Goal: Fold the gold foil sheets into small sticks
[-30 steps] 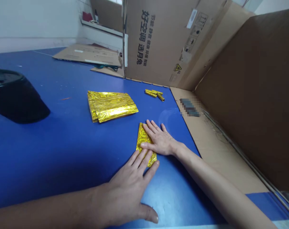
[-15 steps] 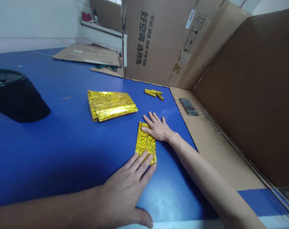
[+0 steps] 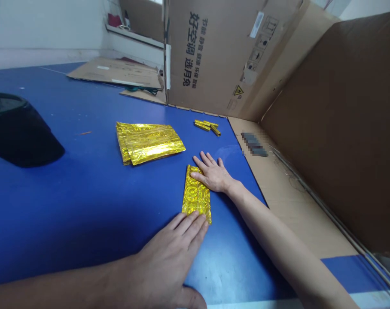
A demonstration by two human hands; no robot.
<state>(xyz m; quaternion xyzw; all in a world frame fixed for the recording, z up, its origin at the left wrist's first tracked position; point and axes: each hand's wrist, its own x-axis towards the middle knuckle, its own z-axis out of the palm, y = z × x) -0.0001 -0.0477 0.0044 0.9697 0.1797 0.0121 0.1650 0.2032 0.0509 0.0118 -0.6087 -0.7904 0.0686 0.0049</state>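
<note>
A shiny gold foil sheet (image 3: 195, 195), patterned with circles and marked by a lengthwise seam, lies flat on the blue table. Over its near end rest the outstretched fingertips of my left hand (image 3: 172, 253). My right hand (image 3: 213, 174) lies flat with fingers spread; its thumb presses on the far end of the foil while the other fingers touch the table beyond. To the left is a stack of larger-looking gold foil sheets (image 3: 153, 143). Farther back, several small rolled or folded gold foil pieces (image 3: 206, 125) sit in a little pile.
A black container (image 3: 24, 133) stands at the left on the blue table (image 3: 95, 201). Cardboard walls (image 3: 214, 56) rise at the back and right. Flattened cardboard (image 3: 114, 73) lies at the back left. A pixelated object (image 3: 254, 143) is on the cardboard at right.
My left hand's fingers have slid slightly toward me and drawn closer together, uncovering a bit more of the foil's near end. The right hand stays in place.
</note>
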